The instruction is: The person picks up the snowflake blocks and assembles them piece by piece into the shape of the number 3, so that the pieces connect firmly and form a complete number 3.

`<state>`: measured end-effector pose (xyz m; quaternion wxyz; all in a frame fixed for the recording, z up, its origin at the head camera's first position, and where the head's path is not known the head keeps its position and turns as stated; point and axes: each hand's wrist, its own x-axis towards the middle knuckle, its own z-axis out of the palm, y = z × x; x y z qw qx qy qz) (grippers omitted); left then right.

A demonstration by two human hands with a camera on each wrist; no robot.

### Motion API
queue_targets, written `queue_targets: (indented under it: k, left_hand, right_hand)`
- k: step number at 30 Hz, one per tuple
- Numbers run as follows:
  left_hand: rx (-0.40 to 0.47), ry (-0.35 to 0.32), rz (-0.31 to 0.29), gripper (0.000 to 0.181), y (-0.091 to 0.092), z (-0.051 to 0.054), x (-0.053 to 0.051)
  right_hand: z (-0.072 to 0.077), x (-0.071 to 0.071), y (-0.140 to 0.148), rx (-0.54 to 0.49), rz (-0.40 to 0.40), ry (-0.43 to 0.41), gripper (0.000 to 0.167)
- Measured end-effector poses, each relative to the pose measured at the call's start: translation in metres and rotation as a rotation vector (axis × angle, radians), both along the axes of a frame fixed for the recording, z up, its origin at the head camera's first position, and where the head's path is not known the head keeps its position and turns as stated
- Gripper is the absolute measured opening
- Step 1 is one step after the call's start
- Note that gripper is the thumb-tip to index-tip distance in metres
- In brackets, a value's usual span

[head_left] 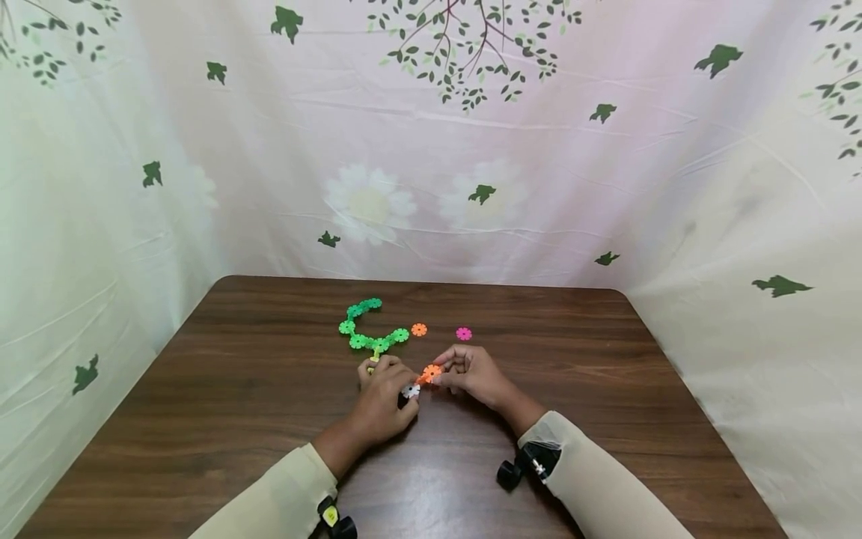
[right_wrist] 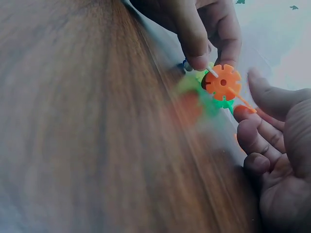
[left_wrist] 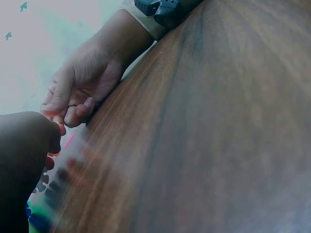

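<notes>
A chain of notched plastic discs curves over the table. Its green discs (head_left: 358, 341) lie at the far end, and yellow ones (head_left: 374, 355) run under my left hand (head_left: 387, 400). The left thumb and fingers pinch the chain by a white disc (head_left: 411, 391). Beyond the white disc stands an orange disc (right_wrist: 223, 82), with a second orange disc (right_wrist: 241, 100) slotted into it nearly edge-on. My right hand (head_left: 474, 373) is beside these; a fingertip touches the second disc's edge, while the thumb (right_wrist: 265, 94) stands apart from it.
A loose orange disc (head_left: 419, 329) and a pink disc (head_left: 464, 334) lie farther back on the brown wooden table (head_left: 269, 389). A printed cloth (head_left: 431, 150) hangs behind the table and at both sides.
</notes>
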<state>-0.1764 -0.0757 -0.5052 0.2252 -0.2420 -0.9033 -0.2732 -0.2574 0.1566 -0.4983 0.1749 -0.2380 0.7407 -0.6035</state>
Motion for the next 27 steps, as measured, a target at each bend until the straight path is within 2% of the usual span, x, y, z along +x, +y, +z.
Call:
queue_targets:
  k: [11, 16, 21, 27]
  left_hand:
    - [0.007, -0.067, -0.026, 0.027, -0.001, 0.003, 0.001]
    - [0.009, -0.07, -0.027, 0.029, -0.002, 0.004, 0.0]
    - [0.009, -0.078, -0.026, 0.03, -0.002, 0.004, 0.0]
    - [0.004, -0.111, 0.007, 0.031, -0.001, 0.003, 0.0]
  right_hand:
    - [-0.002, -0.016, -0.008, 0.015, -0.129, 0.08, 0.019]
    - [0.001, -0.029, -0.016, 0.003, -0.184, 0.048, 0.021]
    - [0.002, -0.037, -0.021, 0.036, -0.22, 0.015, 0.027]
    - [0.001, -0.047, -0.028, 0.075, -0.236, 0.047, 0.026]
